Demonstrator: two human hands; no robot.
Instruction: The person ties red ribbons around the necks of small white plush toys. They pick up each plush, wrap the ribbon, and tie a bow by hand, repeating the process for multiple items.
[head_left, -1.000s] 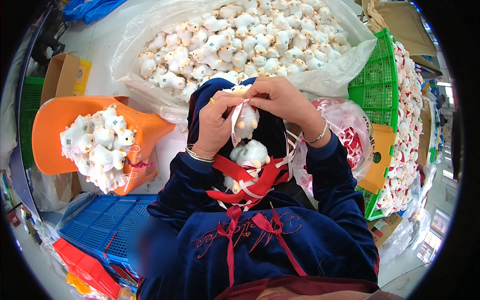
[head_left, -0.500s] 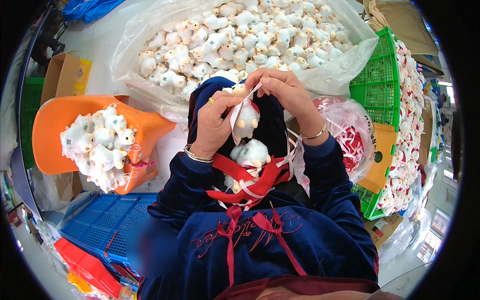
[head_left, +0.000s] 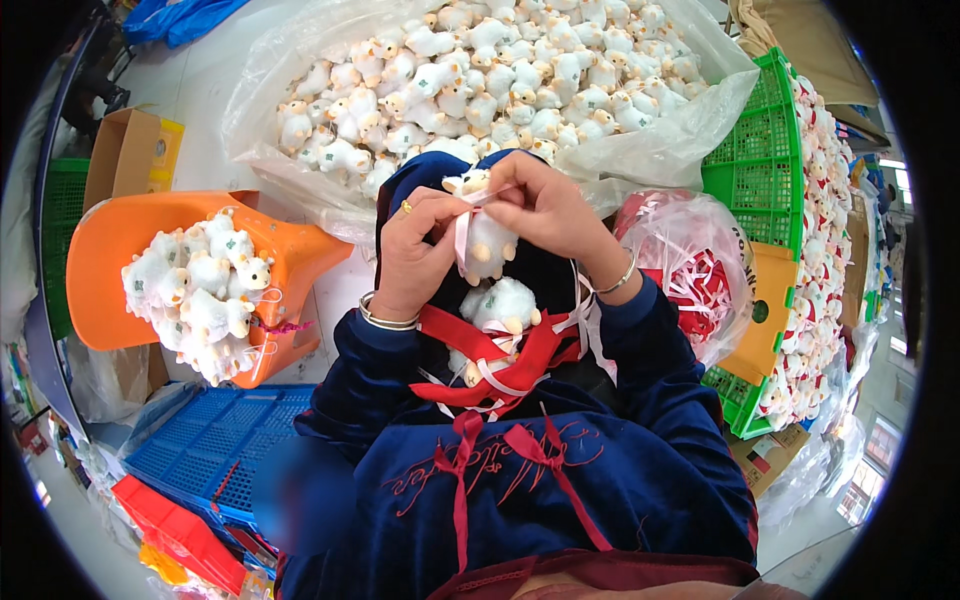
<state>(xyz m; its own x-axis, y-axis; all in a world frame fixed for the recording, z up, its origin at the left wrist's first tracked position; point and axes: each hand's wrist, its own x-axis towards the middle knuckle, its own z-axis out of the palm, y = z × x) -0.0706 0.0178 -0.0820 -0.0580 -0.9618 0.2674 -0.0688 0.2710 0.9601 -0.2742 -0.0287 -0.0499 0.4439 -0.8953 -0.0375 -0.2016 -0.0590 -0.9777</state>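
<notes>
A small white plush sheep (head_left: 489, 246) hangs between my hands above my lap. My left hand (head_left: 412, 252) pinches a pale pink ribbon (head_left: 463, 228) at the toy's neck. My right hand (head_left: 545, 210) grips the toy's head and the other end of the ribbon. Another white plush sheep (head_left: 508, 306) lies in my lap on loose red and white ribbons (head_left: 500, 365). Both wrists wear thin bangles.
A big clear bag (head_left: 655, 150) of several white plush sheep lies ahead. An orange chair (head_left: 120, 240) at left carries more of them. A green crate (head_left: 765, 160) stands at right beside a bag of ribbons (head_left: 700, 270). Blue crates (head_left: 205, 450) sit lower left.
My hands have shifted slightly on the held sheep, working the ribbon at its neck. Nothing else has moved.
</notes>
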